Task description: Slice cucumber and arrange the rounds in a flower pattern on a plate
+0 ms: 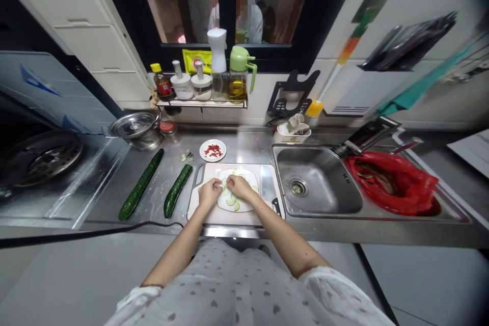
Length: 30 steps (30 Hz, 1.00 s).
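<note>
A white plate point(250, 177) lies on a white cutting board point(202, 211) on the steel counter, with several pale green cucumber slices point(231, 202) on it. My left hand point(209, 193) and my right hand point(239, 187) meet over the plate's middle, fingers pinched together on cucumber slices. A cleaver point(267, 183) rests on the board's right edge, just right of my right hand. Two whole cucumbers lie left of the board, a long one point(140, 184) and a shorter one point(178, 190).
A small dish of red chopped chili point(213, 150) sits behind the board. The sink point(317, 186) is on the right, with a red plastic bag point(393, 181) beside it. A lidded pot point(135, 130) and stove point(38, 155) are at left. Bottles stand on a shelf point(202, 104).
</note>
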{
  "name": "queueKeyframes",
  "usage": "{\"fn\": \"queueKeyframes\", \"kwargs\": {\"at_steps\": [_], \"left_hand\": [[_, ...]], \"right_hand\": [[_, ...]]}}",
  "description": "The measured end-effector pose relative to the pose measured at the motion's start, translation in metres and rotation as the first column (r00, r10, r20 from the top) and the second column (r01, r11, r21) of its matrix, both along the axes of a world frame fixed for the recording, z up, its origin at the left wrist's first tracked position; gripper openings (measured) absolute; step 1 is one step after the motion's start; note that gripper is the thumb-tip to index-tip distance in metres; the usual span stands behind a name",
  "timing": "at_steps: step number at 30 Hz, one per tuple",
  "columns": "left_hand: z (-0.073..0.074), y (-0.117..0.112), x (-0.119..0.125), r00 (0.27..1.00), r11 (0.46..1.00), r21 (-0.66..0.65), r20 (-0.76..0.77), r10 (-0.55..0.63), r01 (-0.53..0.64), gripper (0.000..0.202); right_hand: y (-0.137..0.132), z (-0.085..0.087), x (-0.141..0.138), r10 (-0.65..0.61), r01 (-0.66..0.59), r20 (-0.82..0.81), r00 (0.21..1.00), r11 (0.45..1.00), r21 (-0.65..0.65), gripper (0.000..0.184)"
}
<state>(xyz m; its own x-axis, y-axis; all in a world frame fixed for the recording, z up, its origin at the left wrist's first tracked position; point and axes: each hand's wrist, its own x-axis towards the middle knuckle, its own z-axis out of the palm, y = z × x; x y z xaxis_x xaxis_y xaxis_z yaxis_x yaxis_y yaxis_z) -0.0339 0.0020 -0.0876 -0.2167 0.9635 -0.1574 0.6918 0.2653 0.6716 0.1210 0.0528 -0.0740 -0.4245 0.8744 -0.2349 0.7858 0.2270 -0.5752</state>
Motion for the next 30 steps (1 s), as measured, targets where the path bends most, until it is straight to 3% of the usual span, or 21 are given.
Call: {"fn": "queueKeyframes", "kwargs": {"at_steps": [10,30], "left_hand": [[-0.0034,0.0058,0.0068,0.975,0.997,-0.045,-0.214,-0.064,0.055,0.026],[-0.0063,0.0047,0.0079,0.955,0.995,0.009,-0.284,-0.088,0.095,0.024]], "right_hand": [[0.0002,-0.005,-0.0064,0.007,-0.01,0.131,0.991,1.0,0.021,0.021],[-0.0048,-0.0033,-0.01,0.028,-0.055,0.301,0.953,0.995,0.082,0.02]]}}
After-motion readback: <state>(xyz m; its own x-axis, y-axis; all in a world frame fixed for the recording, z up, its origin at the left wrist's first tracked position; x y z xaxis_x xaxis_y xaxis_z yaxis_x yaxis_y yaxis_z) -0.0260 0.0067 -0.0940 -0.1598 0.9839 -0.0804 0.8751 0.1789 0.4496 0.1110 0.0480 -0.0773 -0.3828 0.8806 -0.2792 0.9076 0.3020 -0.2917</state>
